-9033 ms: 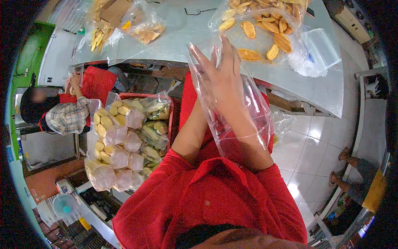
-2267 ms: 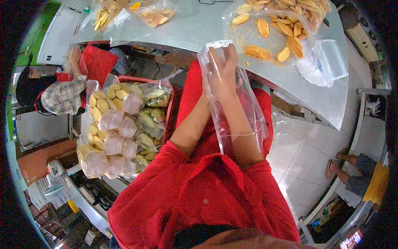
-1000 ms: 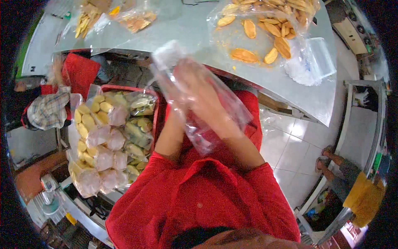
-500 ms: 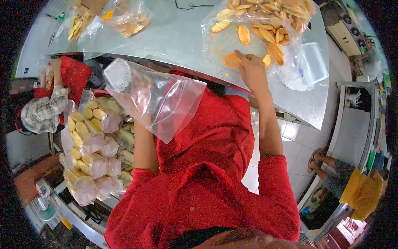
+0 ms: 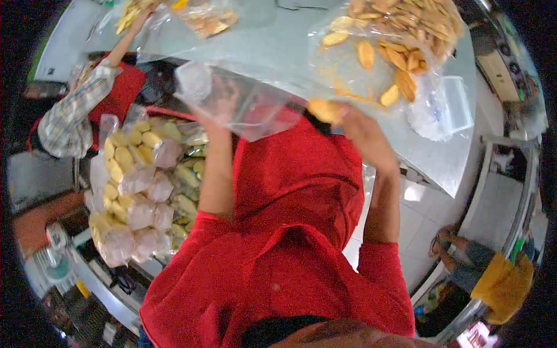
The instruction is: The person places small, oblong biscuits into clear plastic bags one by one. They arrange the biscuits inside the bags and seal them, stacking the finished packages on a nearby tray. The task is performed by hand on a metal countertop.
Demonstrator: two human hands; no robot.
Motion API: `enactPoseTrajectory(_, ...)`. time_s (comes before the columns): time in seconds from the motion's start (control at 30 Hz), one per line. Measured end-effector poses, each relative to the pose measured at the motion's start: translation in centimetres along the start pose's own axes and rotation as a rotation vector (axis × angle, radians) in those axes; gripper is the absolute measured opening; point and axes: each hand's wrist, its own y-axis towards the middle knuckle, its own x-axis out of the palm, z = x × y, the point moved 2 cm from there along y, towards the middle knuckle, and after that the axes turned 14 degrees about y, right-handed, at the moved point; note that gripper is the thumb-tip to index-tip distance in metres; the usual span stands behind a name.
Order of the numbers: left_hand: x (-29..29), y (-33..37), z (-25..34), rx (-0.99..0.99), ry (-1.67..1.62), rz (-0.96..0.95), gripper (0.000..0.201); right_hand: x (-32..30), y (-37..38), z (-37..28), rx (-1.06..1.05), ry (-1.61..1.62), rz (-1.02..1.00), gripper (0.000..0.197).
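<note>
My left hand (image 5: 222, 104) is closed on a clear plastic bag (image 5: 270, 110), and its fingers show blurred through the film. A white lacy paper (image 5: 194, 81) lies inside at the bag's left end. Between the fingers of my right hand (image 5: 368, 139) is an oval yellow chip (image 5: 322, 110), just off the table edge and a little right of the bag. Beyond that hand, a heap of similar chips (image 5: 406, 29) spills from a large clear bag onto the table. A few loose chips and orange crumbs lie in front of the heap.
To my left stand several filled bags of chips (image 5: 142, 180). A co-worker in a plaid shirt (image 5: 78, 119) reaches over the pale table (image 5: 272, 55). Flat clear bags (image 5: 456, 104) lie at the table's right end. A person in yellow (image 5: 505, 287) is at lower right.
My right hand has picked up a chip and drawn it off the table toward the bag. The co-worker's arm now stretches toward the chips at far left. The view has shifted slightly.
</note>
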Motion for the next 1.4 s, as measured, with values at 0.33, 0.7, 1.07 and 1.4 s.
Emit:
enactPoseTrajectory(0.33, 1.8, -1.7, -4.5, -0.091, 0.104, -0.176, 0.100, 10.6, 3.1, 2.7, 0.102, 0.234, -0.158, 0.051)
enactPoseTrajectory(0.7, -0.1, -3.5, 3.0, 0.102, 0.023, 0.015, 0.076, -4.2, -0.8, 1.3, -0.016, -0.707, 0.370, 0.041)
enactPoseTrajectory(1.07, 3.1, -6.2, -1.2, -0.052, 0.113, -0.230, 0.065, -7.8, 20.7, 10.5, -0.283, -1.156, 0.423, 0.025)
enactPoseTrajectory(1.4, -0.3, -3.2, 2.5, 0.041, 0.075, -0.124, 0.065, -4.7, 4.8, 3.5, 0.198, 0.121, -0.036, 0.044)
